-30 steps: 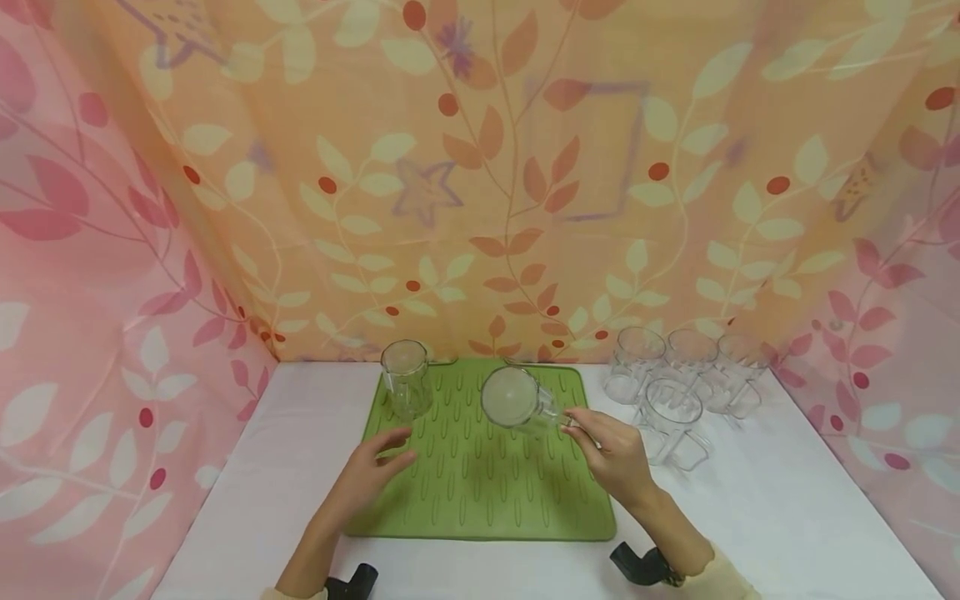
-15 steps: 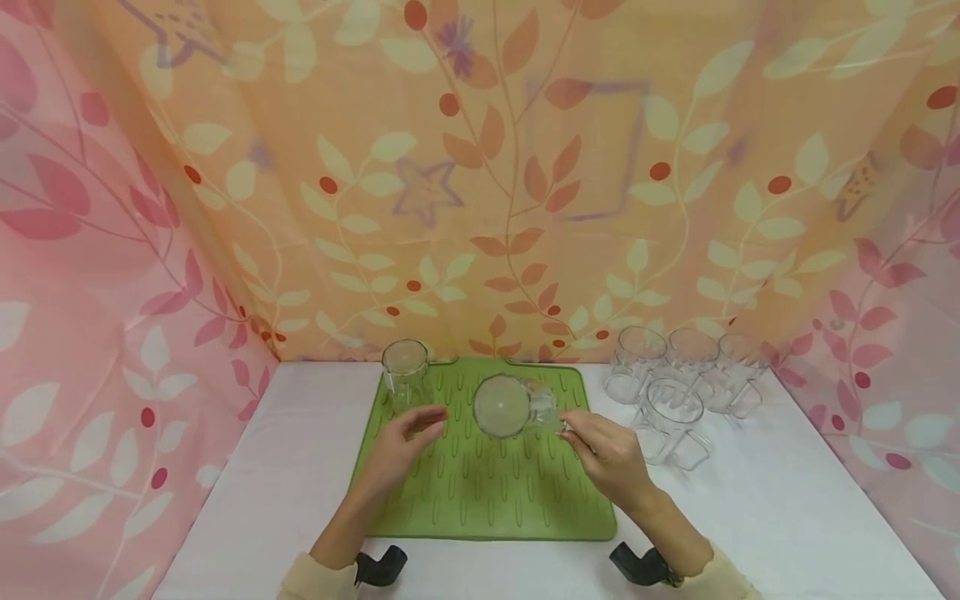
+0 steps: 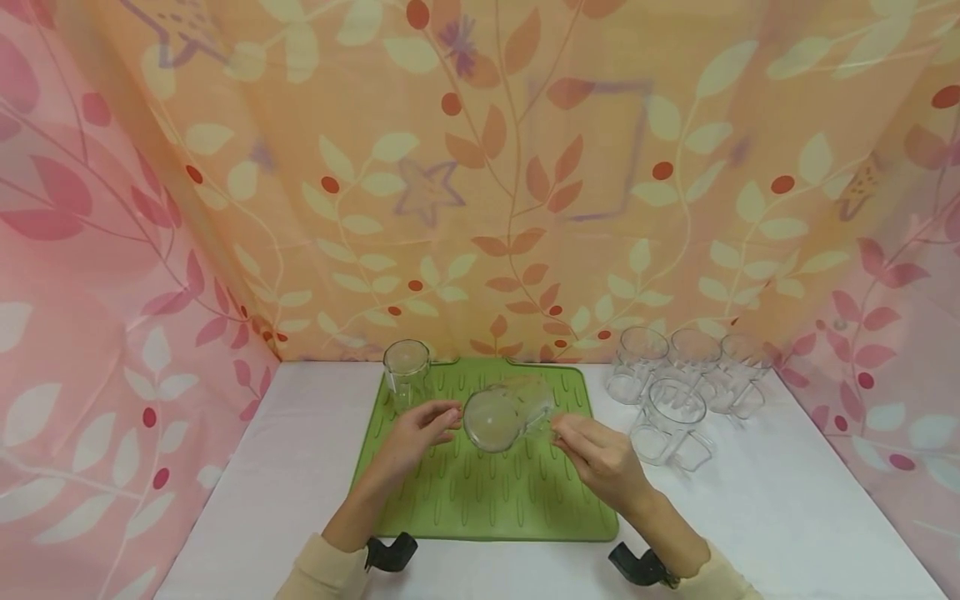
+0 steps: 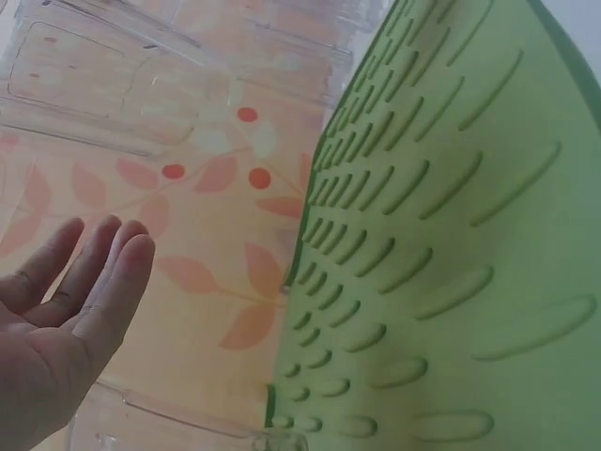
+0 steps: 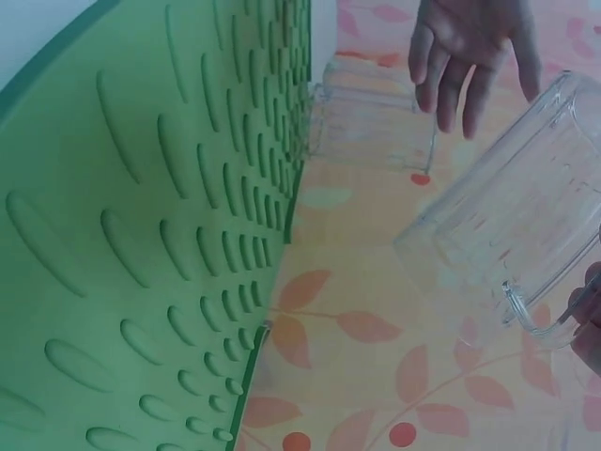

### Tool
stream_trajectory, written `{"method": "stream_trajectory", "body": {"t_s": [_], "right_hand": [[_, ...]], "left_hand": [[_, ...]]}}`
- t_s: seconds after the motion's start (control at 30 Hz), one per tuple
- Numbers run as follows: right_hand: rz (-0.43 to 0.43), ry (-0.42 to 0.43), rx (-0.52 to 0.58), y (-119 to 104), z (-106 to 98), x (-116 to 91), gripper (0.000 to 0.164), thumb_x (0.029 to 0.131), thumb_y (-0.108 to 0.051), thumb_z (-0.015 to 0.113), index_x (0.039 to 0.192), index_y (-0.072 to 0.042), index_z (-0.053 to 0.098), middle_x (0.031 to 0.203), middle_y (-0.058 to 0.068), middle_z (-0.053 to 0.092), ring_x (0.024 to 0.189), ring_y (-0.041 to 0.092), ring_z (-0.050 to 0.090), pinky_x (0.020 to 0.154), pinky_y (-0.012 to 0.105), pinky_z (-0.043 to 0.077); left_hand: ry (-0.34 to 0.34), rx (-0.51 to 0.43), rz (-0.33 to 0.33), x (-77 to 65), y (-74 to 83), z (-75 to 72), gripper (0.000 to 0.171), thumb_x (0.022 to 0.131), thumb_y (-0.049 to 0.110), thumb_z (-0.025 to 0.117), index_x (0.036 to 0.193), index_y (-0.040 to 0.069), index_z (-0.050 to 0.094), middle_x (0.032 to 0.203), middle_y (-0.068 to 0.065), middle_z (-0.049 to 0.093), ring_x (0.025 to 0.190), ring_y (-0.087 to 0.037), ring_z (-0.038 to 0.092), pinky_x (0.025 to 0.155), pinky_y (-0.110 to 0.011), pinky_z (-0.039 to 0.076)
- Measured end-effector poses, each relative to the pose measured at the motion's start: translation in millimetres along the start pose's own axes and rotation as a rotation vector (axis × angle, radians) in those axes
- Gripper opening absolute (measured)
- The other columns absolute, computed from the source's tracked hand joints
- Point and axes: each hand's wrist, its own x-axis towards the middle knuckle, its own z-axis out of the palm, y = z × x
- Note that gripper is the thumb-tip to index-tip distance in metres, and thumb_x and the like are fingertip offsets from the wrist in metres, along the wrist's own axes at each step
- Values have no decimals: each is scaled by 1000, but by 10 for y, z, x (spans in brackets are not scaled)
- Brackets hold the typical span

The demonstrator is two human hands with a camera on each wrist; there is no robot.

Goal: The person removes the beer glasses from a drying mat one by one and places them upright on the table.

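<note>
My right hand (image 3: 607, 458) pinches the handle of a clear glass mug (image 3: 495, 421), which hangs tilted over a green ridged mat (image 3: 487, 508). One round end of this mug faces the head camera. My left hand (image 3: 416, 437) reaches in from the other side, its fingertips right at the mug's round end. In the right wrist view that left hand (image 5: 474, 56) shows spread, loosely straight fingers, apart from the mug (image 5: 526, 188). Behind my left hand, a second glass mug (image 3: 407, 379) stands at the mat's back left corner, its lower part partly hidden.
Several more glass mugs (image 3: 675, 404) stand grouped on the white table (image 3: 787, 517) right of the mat. A patterned orange curtain (image 3: 495, 275) hangs along the back, with pink curtains (image 3: 90, 350) at the sides. Black wrist mounts (image 3: 637, 565) sit by both sleeves.
The held mug has shifted left and toward me, tilting more. My left hand has moved right and forward, up to it. The right hand has shifted slightly left, keeping the handle.
</note>
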Motion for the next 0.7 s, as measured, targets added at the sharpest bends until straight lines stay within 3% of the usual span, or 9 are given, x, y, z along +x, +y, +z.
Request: {"method": "stream_trajectory", "body": {"t_s": [0.2,0.47,0.7], "right_hand": [[-41,-6,-14,-9,15,-2,27,98,-16,58,88,3,75,85,13,74,76,25,72,72,30,61],[-119,-10,-61,-13,26,-8,26,98,-12,57,87,3,75,84,14,74,74,27,72,67,33,61],[-171,-16,-82,-20,47,-14,26,99,-9,55,85,2,75,83,15,75,74,28,73,66,33,61]], "left_hand": [[-53,-31,-47,58,34,-8,53,96,42,58,132,4,56,126,-15,64,110,-21,64,96,-38,56],[-109,-16,-60,149,89,9,57,99,42,53,136,-1,51,127,-20,61,109,-23,63,96,-41,55],[-221,-16,-109,221,135,21,70,98,53,47,137,-5,50,130,-22,61,121,-32,59,102,-48,50]]}}
